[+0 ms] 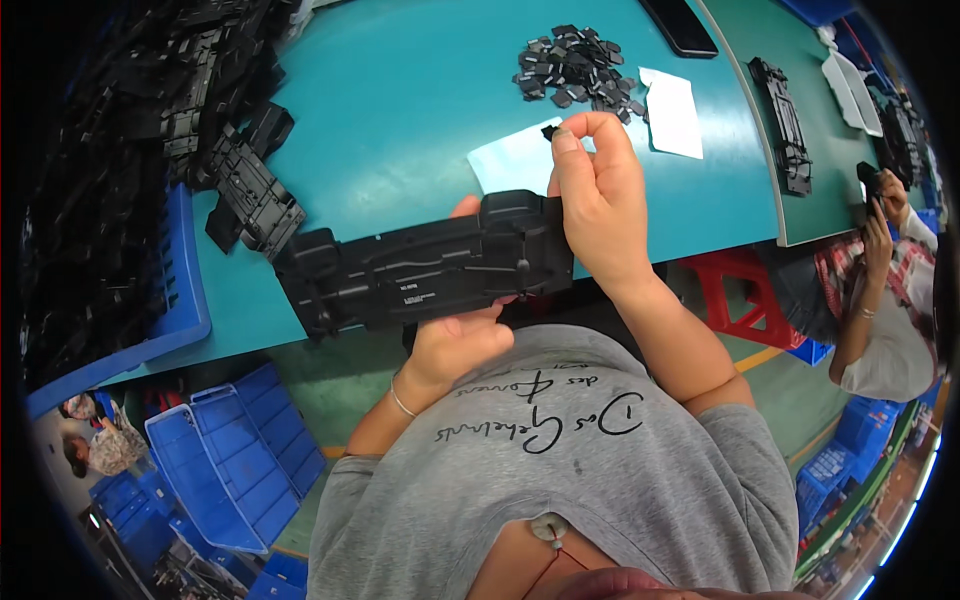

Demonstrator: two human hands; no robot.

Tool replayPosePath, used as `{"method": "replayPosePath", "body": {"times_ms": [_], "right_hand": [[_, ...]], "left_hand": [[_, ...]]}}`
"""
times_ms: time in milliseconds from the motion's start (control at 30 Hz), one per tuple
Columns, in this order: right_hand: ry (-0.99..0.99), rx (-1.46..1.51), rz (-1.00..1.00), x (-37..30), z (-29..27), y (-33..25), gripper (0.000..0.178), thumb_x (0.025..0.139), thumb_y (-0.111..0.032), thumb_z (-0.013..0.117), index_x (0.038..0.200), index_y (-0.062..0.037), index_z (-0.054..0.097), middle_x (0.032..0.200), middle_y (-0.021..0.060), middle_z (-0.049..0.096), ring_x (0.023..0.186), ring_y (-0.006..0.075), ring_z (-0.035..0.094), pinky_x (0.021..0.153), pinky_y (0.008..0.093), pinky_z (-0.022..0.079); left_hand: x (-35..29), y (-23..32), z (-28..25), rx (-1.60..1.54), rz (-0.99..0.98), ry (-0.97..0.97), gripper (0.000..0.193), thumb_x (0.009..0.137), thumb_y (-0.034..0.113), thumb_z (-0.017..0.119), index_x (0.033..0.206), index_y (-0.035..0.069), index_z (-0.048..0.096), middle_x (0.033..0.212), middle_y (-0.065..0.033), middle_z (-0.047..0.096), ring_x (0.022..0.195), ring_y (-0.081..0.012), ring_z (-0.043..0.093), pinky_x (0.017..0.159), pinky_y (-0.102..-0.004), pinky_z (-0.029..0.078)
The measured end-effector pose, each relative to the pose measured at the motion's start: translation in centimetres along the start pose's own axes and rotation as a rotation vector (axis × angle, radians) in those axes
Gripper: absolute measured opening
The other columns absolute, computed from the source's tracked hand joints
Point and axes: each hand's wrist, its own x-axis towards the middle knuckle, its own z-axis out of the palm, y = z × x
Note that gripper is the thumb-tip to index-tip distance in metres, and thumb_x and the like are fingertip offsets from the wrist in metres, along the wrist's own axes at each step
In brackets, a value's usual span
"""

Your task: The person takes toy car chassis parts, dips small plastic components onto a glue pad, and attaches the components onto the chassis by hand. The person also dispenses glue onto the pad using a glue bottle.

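Note:
A long black moulded plastic chassis [430, 265] lies across my left hand [458, 348], which grips it from beneath near the table's front edge. Part of that hand is hidden behind the chassis, with fingertips showing at its far edge. Between thumb and forefinger my right hand [612, 210] pinches a small black plastic piece [549, 131], just above the chassis's right end. Beyond it is a heap of small black pieces [572, 70] on the green table [400, 110]. A white sheet [510, 155] lies partly behind my right hand, and another white sheet [675, 115] is right of the heap.
At the left, a blue crate [190, 300] is piled with black plastic parts, and another chassis [255, 190] leans out beside it. A phone [680, 25] lies far right. A co-worker's hands [882, 210] hold a dark part at the adjoining table; a red stool [735, 300] stands below.

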Motion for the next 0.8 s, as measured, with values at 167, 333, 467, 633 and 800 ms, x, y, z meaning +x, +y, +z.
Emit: {"method": "replayPosePath", "body": {"times_ms": [167, 333, 467, 633, 800], "right_hand": [[0.009, -0.087, -0.041, -0.8, -0.5, 0.0, 0.009, 0.091, -0.01, 0.05, 0.091, -0.0019, 0.047, 0.058, -0.0021, 0.048, 0.051, 0.004, 0.041, 0.046, 0.0216, 0.032], [-0.053, -0.213, -0.045, -1.9, -4.4, 0.9, 0.006, 0.087, -0.007, 0.055, 0.086, -0.0015, 0.054, 0.078, 0.001, 0.056, 0.068, 0.0068, 0.051, 0.061, 0.0214, 0.042], [-0.125, -0.188, 0.073, -4.3, -6.5, 0.6, 0.003, 0.085, -0.003, 0.056, 0.084, -0.0009, 0.055, 0.077, -0.0005, 0.057, 0.066, 0.0044, 0.051, 0.059, 0.0195, 0.042], [-0.152, -0.126, 0.179, -6.2, -6.4, 0.9, 0.013, 0.08, 0.002, 0.057, 0.092, -0.0004, 0.053, 0.071, -0.0003, 0.057, 0.062, 0.0022, 0.051, 0.055, 0.0174, 0.041], [-0.12, -0.138, 0.146, -6.2, -5.7, 0.5, 0.019, 0.077, 0.004, 0.058, 0.094, -0.0002, 0.052, 0.066, 0.0, 0.056, 0.057, 0.0028, 0.051, 0.052, 0.0182, 0.042]], "left_hand": [[0.4, -0.3, -1.1, -0.071, -0.091, 0.148, 0.064, 0.088, 0.022, 0.054, 0.141, 0.004, 0.022, 0.128, -0.0105, 0.047, 0.114, -0.023, 0.05, 0.094, -0.0382, 0.042], [-0.2, 0.0, -2.4, 0.266, -0.126, 0.089, 0.048, 0.09, 0.013, 0.051, 0.132, -0.005, 0.037, 0.125, -0.0135, 0.05, 0.112, -0.0185, 0.05, 0.095, -0.033, 0.04], [-0.6, 0.1, -2.5, 0.526, -0.109, 0.008, 0.037, 0.087, 0.005, 0.051, 0.123, -0.005, 0.047, 0.125, -0.016, 0.051, 0.11, -0.0186, 0.051, 0.094, -0.0325, 0.04], [-0.4, -0.1, -2.2, 0.553, -0.1, 0.027, 0.034, 0.085, 0.002, 0.052, 0.118, -0.005, 0.051, 0.123, -0.0164, 0.053, 0.107, -0.0192, 0.053, 0.092, -0.0321, 0.041], [-0.2, 0.1, -2.0, 0.594, -0.116, -0.008, 0.034, 0.083, 0.003, 0.055, 0.115, -0.005, 0.053, 0.121, -0.017, 0.055, 0.106, -0.0199, 0.055, 0.091, -0.0323, 0.043]]}}
